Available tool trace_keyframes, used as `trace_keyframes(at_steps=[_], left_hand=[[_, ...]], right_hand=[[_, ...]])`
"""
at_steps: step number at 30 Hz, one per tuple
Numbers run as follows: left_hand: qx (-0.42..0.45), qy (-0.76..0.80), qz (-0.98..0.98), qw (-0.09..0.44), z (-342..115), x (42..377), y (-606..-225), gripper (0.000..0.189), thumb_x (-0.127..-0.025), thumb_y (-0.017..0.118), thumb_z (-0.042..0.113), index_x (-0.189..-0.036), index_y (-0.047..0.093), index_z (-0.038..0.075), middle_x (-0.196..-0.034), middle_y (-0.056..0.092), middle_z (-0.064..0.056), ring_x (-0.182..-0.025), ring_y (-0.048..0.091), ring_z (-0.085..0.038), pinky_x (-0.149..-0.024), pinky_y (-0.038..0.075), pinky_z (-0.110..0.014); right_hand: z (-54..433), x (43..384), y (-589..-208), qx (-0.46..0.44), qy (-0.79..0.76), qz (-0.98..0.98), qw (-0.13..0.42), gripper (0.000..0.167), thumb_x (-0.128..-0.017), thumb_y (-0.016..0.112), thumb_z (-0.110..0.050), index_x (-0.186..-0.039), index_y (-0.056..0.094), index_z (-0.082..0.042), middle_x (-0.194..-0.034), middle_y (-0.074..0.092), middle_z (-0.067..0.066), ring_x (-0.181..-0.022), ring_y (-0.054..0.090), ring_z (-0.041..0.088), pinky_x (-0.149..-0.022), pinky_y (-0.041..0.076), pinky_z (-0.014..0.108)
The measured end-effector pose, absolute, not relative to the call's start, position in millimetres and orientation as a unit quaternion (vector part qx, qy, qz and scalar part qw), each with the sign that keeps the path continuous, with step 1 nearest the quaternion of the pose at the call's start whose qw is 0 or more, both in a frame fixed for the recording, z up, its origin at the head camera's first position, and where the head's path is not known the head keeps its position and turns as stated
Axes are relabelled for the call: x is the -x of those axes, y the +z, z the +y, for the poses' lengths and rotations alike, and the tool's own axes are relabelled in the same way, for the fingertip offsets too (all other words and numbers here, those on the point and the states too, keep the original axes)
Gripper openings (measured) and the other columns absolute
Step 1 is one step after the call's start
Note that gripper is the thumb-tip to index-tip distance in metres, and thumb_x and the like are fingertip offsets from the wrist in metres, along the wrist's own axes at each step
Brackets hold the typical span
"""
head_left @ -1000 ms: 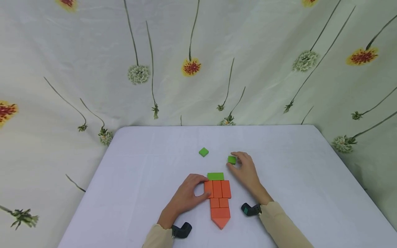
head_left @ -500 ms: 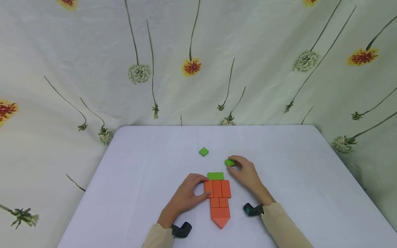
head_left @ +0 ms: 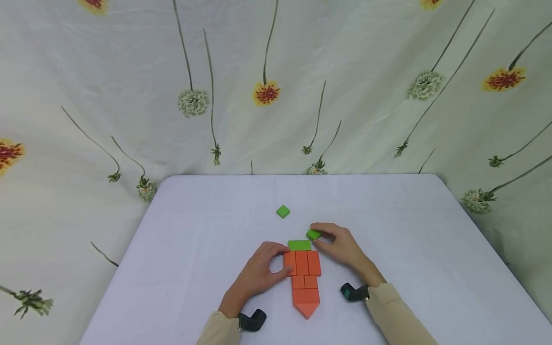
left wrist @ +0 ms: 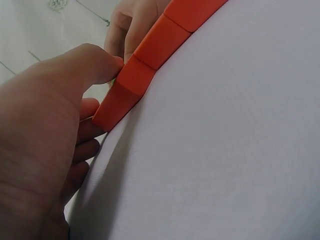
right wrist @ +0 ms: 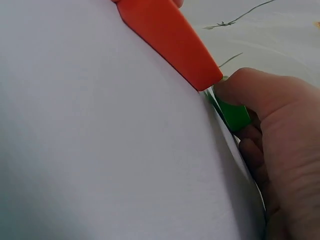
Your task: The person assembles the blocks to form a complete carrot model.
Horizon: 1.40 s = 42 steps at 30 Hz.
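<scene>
Orange blocks (head_left: 302, 263) lie flat and joined in a column, with a triangular tip (head_left: 307, 309) pointing toward me. Across its far end lies a green rectangular block (head_left: 299, 245). My left hand (head_left: 257, 271) grips the leftmost orange block (head_left: 289, 261), thumb at its near end and index finger at its far end. In the left wrist view the thumb presses on an orange block (left wrist: 136, 76). Between thumb and fingers my right hand (head_left: 342, 244) pinches a small green block (head_left: 313, 234), just beyond the right corner of the green rectangle. Part of that small block is hidden by the fingers.
Another small green block (head_left: 283, 211) lies farther back, turned like a diamond. The white table (head_left: 194, 225) ends at a floral curtain (head_left: 371, 129). A black wrist camera (head_left: 253, 320) sits at the left sleeve, another black camera (head_left: 355, 292) at the right.
My right hand has turned the small green block and moved it toward me and left, from beyond the column to beside the green rectangle. My left hand has stayed in place.
</scene>
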<state>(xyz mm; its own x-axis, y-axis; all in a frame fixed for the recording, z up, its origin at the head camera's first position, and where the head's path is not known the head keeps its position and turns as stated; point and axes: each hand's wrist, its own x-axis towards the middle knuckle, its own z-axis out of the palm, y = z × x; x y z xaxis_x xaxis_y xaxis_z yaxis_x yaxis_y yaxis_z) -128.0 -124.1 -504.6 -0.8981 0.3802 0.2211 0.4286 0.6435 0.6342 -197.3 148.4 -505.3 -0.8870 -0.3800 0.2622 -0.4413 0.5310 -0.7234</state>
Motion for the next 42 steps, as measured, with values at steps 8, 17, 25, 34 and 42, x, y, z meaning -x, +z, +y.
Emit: trace_keyframes(at_steps=[8,17,25,34,42], left_hand=[[0.221,-0.362,-0.905,0.026,-124.0,127.4,-504.1,0.042,-0.093,0.077,0.037,-0.13,0.065,0.021,-0.128,0.063,0.004,-0.124,0.056,-0.014,-0.107,0.052,-0.039],[0.227,-0.365,-0.902,0.035,-124.7,128.0,-502.7,0.041,-0.092,0.078,0.034,-0.128,0.065,0.019,-0.128,0.064,0.003,-0.125,0.056,-0.015,-0.109,0.051,-0.039],[0.228,-0.365,-0.902,0.034,-125.2,128.0,-502.2,0.041,-0.092,0.078,0.034,-0.128,0.065,0.019,-0.127,0.064,0.003,-0.124,0.056,-0.015,-0.108,0.051,-0.039],[0.236,-0.362,-0.901,0.044,-125.6,129.4,-504.8,0.04,-0.092,0.078,0.033,-0.127,0.066,0.018,-0.126,0.064,0.004,-0.123,0.057,-0.014,-0.107,0.052,-0.038],[0.238,-0.361,-0.901,0.045,-126.2,130.1,-504.5,0.041,-0.091,0.079,0.032,-0.127,0.066,0.018,-0.126,0.065,0.003,-0.123,0.057,-0.014,-0.108,0.051,-0.038]], right_hand=[[147.4,196.1,-504.6,-0.26,0.405,-0.876,0.035,0.042,-0.088,0.08,-0.011,-0.129,0.072,-0.017,-0.133,0.07,0.001,-0.124,0.065,0.024,-0.105,0.053,0.045],[148.3,197.5,-502.4,-0.283,0.397,-0.872,0.041,0.043,-0.088,0.08,-0.011,-0.13,0.072,-0.017,-0.134,0.069,0.002,-0.127,0.063,0.027,-0.107,0.051,0.049],[148.5,199.7,-500.9,-0.264,0.413,-0.871,0.02,0.039,-0.093,0.077,-0.016,-0.131,0.071,-0.017,-0.137,0.068,0.002,-0.128,0.063,0.025,-0.108,0.051,0.047],[140.2,207.1,-487.6,-0.223,0.413,-0.883,-0.024,0.037,-0.097,0.073,-0.021,-0.134,0.068,-0.016,-0.126,0.07,0.002,-0.105,0.066,0.018,-0.093,0.057,0.036],[116.2,231.1,-471.8,-0.248,0.383,-0.89,-0.012,0.037,-0.099,0.07,-0.015,-0.135,0.066,-0.007,-0.129,0.069,0.009,-0.11,0.067,0.026,-0.095,0.057,0.044]])
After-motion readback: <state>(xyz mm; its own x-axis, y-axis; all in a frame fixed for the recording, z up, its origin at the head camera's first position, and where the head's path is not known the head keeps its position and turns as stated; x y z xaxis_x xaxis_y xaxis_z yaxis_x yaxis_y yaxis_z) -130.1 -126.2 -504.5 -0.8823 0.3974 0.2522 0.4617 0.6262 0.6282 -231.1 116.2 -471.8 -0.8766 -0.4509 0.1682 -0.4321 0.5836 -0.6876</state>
